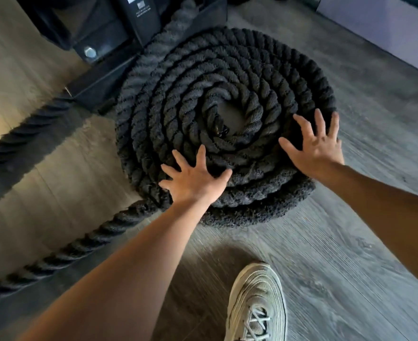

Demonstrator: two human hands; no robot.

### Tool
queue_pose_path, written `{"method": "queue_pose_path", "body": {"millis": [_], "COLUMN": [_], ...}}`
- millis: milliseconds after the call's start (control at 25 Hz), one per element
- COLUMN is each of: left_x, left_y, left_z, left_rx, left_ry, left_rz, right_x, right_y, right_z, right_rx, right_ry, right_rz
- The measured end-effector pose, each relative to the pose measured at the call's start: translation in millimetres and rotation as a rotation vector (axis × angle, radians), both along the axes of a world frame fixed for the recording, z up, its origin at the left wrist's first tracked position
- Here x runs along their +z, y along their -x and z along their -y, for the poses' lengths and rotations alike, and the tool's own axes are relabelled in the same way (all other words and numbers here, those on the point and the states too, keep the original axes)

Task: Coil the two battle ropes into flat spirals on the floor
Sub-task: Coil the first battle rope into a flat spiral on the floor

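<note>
A thick black battle rope lies wound in a flat spiral (227,77) on the wood floor, its taped end at the centre. My left hand (193,179) rests flat with fingers spread on the spiral's near left rim. My right hand (317,147) lies flat with spread fingers on the near right rim. Neither hand grips anything. A straight rope stretch (62,252) runs from the spiral's near left edge out to the lower left. Another rope stretch (23,134) crosses the floor at the left.
A black metal machine base (109,48) with a bolt stands at the back left, touching the spiral; rope rises along it. A pale wall panel (385,28) is at the back right. My grey sneaker (257,303) stands on the floor below the spiral.
</note>
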State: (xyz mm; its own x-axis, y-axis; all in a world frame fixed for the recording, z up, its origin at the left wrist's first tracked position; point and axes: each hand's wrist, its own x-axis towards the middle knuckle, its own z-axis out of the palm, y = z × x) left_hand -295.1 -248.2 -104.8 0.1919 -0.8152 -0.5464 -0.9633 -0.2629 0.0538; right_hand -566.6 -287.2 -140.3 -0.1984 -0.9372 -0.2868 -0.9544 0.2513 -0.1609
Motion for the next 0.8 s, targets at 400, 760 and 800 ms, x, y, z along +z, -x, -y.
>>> {"method": "queue_pose_path", "body": {"millis": [400, 760, 800], "left_x": [4.1, -3.3, -3.0], "left_y": [-99.7, -49.8, -40.5], "left_z": [24.6, 17.9, 16.0], "left_rx": [0.335, 0.371, 0.346], "left_ry": [0.090, 0.166, 0.160], "left_rz": [-0.143, -0.224, -0.223], "right_x": [-15.9, -9.8, -8.0], "right_y": [-89.1, -5.6, 8.2], "right_z": [-104.9, -39.9, -30.0], "right_rx": [-0.156, -0.032, -0.018], "right_ry": [0.158, 0.111, 0.100], "right_rz": [0.086, 0.005, 0.002]}}
